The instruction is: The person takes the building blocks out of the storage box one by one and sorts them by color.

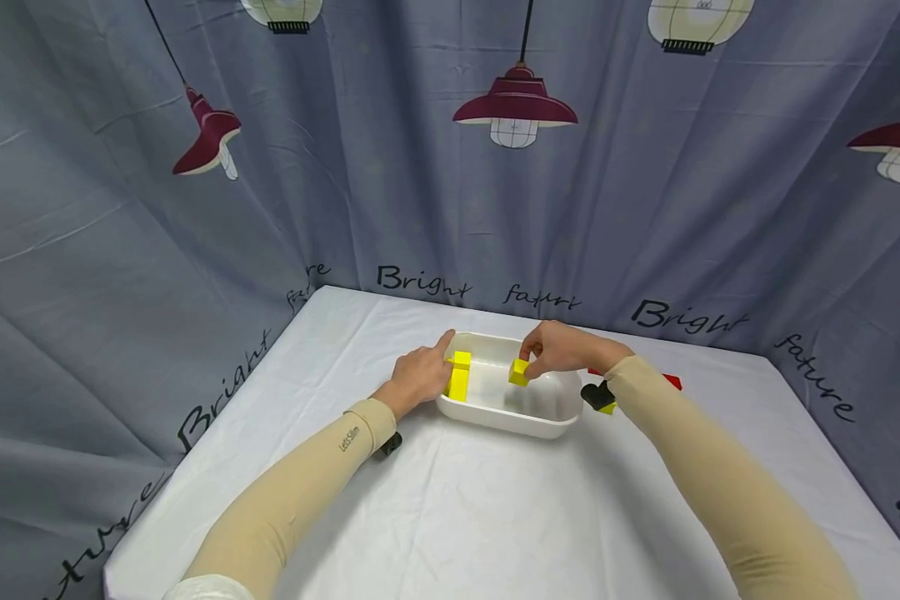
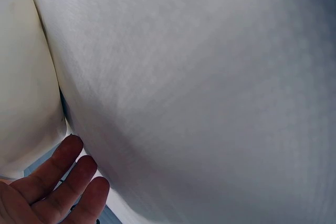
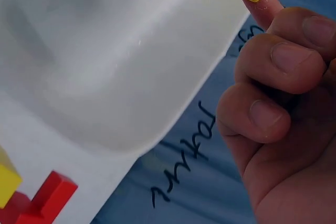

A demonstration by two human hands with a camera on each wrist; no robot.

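Right hand (image 1: 558, 348) pinches a yellow cube (image 1: 519, 372) between thumb and fingers; the remaining fingers curl back toward the palm, likely to keep them off the work. Cube sits inside the rim outline of the white rectangular dish (image 1: 510, 421), toward mid-dish; can't tell if its underside touches the floor. Pinch on the cube's upper part leaves its lower faces free, probably so fingertips don't foul the dish.

Left hand (image 1: 420, 375) is at the dish's left end, fingers extended and relaxed, not clenched, one pointing along the rim. Looks like a steadying touch; contact pressure can't be read.

Yellow blocks (image 1: 458, 385) are packed against that left end, partly masked by the hand, which leaves most of the floor bare. Red block (image 3: 55, 192) and another yellow block (image 3: 6, 179) lie outside, off the dish's right end, near the right wrist.
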